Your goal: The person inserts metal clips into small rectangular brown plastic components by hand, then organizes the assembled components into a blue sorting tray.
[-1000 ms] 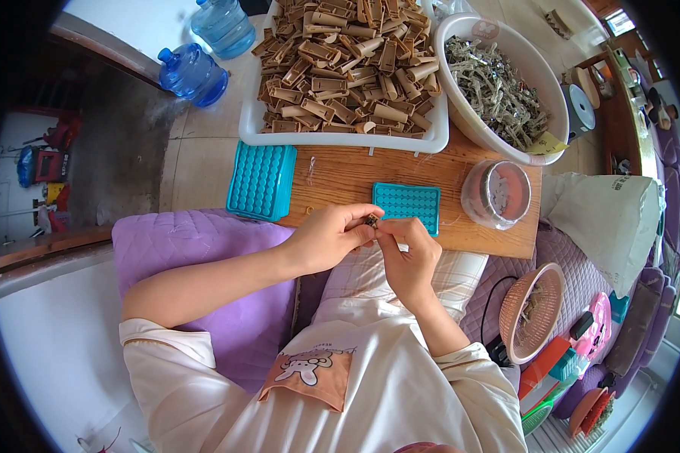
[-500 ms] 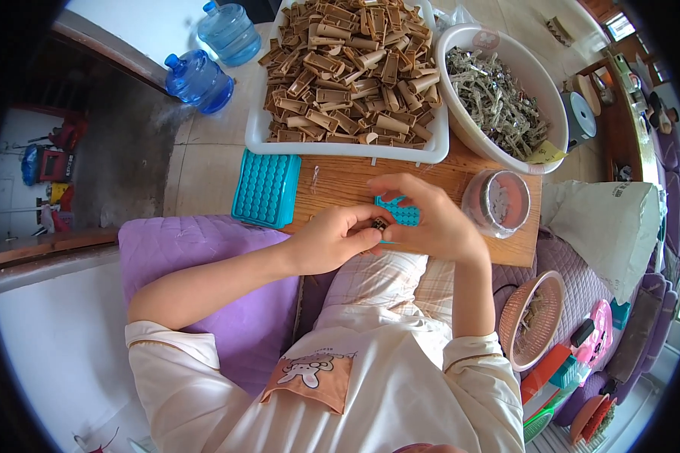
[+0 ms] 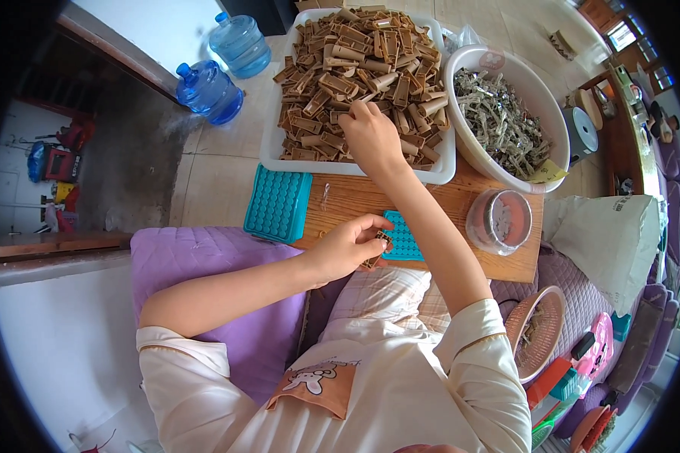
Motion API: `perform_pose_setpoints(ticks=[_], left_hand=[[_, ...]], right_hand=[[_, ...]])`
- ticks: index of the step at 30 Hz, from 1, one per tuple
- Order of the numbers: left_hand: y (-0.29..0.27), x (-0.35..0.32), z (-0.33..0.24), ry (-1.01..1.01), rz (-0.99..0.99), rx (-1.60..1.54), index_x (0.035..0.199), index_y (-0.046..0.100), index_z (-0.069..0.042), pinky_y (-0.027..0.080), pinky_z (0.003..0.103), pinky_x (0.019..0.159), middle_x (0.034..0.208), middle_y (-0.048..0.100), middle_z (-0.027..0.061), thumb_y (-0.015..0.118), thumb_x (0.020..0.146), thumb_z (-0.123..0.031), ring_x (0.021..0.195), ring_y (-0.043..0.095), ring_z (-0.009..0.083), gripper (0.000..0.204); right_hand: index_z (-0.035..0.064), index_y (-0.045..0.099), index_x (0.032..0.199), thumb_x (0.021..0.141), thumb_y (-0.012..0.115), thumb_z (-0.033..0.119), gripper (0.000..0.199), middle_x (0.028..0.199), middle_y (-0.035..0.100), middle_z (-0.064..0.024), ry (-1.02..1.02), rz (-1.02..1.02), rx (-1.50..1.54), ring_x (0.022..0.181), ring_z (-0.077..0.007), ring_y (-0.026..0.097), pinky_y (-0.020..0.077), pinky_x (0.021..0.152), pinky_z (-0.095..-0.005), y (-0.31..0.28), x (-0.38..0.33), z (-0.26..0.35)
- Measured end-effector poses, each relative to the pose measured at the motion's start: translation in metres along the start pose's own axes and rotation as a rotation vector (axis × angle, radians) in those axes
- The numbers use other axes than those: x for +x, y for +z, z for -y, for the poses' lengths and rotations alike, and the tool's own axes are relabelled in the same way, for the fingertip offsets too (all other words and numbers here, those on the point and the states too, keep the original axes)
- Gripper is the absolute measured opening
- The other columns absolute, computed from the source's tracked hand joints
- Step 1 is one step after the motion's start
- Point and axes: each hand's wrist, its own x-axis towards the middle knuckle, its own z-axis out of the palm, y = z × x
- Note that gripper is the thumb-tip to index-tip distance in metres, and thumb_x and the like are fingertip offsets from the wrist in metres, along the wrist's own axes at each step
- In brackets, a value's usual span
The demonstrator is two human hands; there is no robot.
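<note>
1. The right hand [image 3: 370, 136] reaches into the white tray [image 3: 273, 143] of brown pieces [image 3: 332, 53], fingers curled on the heap; whether it grips one cannot be told.
2. The left hand [image 3: 347, 245] pinches a small brown piece [image 3: 386, 238] above the wooden board [image 3: 446, 208], beside the small teal block [image 3: 404, 240].
3. The step looks like fetching another piece; bringing it to the left hand would need a firm pinch.

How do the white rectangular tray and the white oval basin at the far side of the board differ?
The white tray is rectangular and shallow; the white basin is oval and deeper. The tray is heaped with brown blocky pieces; the basin holds thin grey metal pieces. The right hand reaches into the tray, while no hand touches the basin. Both are white and stand side by side.
</note>
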Motion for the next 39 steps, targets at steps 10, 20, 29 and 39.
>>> perform_pose_setpoints(ticks=[10,20,29,39], left_hand=[[-0.002,0.002,0.002,-0.006,-0.062,-0.077,0.115,0.043,-0.003,0.047,0.026,0.074,0.099,0.051,0.0054,0.034,0.091,-0.015,0.084,0.055,0.0118,0.028],[-0.001,0.002,-0.005,0.116,-0.049,-0.354,0.116,0.040,0.000,0.045,0.029,0.084,0.105,0.051,0.0107,0.038,0.089,-0.007,0.097,0.053,0.0181,0.028],[-0.003,-0.001,-0.010,0.170,-0.030,-0.289,0.116,0.040,-0.001,0.044,0.028,0.086,0.103,0.052,0.0091,0.038,0.089,-0.005,0.100,0.052,0.0185,0.028],[0.000,-0.006,-0.007,0.512,-0.125,0.060,0.116,0.044,-0.001,0.041,0.022,0.084,0.102,0.055,0.0057,0.047,0.085,-0.005,0.094,0.051,0.0097,0.032]], right_hand=[[0.0023,0.045,0.086,0.079,0.054,0.002,0.011,0.096,0.057,-0.0126,0.502,-0.110,1.520,0.070,-0.0081,0.053,0.0453,0.063,-0.0196,-0.058,-0.039,-0.033],[-0.0003,0.050,0.103,0.084,0.051,0.006,0.020,0.096,0.058,-0.0069,0.735,-0.294,1.283,0.070,-0.0078,0.055,0.0457,0.064,-0.0199,-0.052,-0.110,-0.060],[0.0001,0.055,0.087,0.076,0.058,0.009,0.015,0.076,0.057,-0.0167,0.550,-0.197,0.204,0.065,-0.0338,0.054,0.0440,0.058,-0.0380,-0.070,-0.131,-0.057],[-0.0023,0.053,0.094,0.081,0.056,0.008,0.017,0.089,0.052,-0.0052,0.675,-0.241,1.220,0.075,-0.0090,0.050,0.0439,0.067,-0.0213,-0.067,-0.166,0.018]])
